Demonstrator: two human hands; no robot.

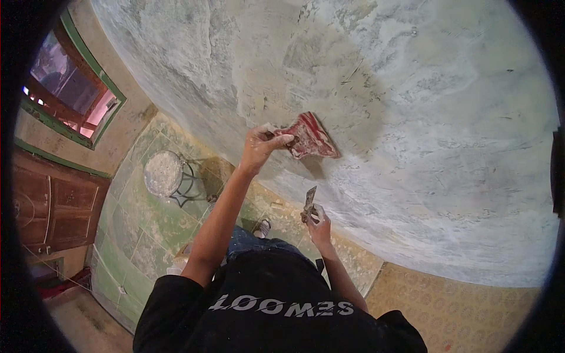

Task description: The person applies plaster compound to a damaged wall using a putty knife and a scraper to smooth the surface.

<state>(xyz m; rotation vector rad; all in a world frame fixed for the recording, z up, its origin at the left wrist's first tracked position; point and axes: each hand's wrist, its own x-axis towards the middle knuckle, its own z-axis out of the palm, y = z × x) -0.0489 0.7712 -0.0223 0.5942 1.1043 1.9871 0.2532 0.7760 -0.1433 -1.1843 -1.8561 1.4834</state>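
My left hand [262, 146] is closed on a red plastic scraper [307, 136] smeared with whitish paste, its wide edge at or close to the grey plastered wall [424, 106]. Lower and to the right, my right hand [318, 225] grips a small putty knife [311, 197]. The knife's narrow blade points up, and its handle is caked with dried paste. A darker patch of plaster surrounds the spot where the red scraper is. Whether the scraper's edge presses on the wall is hard to tell.
A round stool [164, 174] with dark metal legs and a paste-spattered top stands left on the green tiled floor [130, 241]. Beyond it are a wooden door [70, 203] and a green-framed window [112, 120]. Patterned yellowish flooring [447, 309] lies at lower right.
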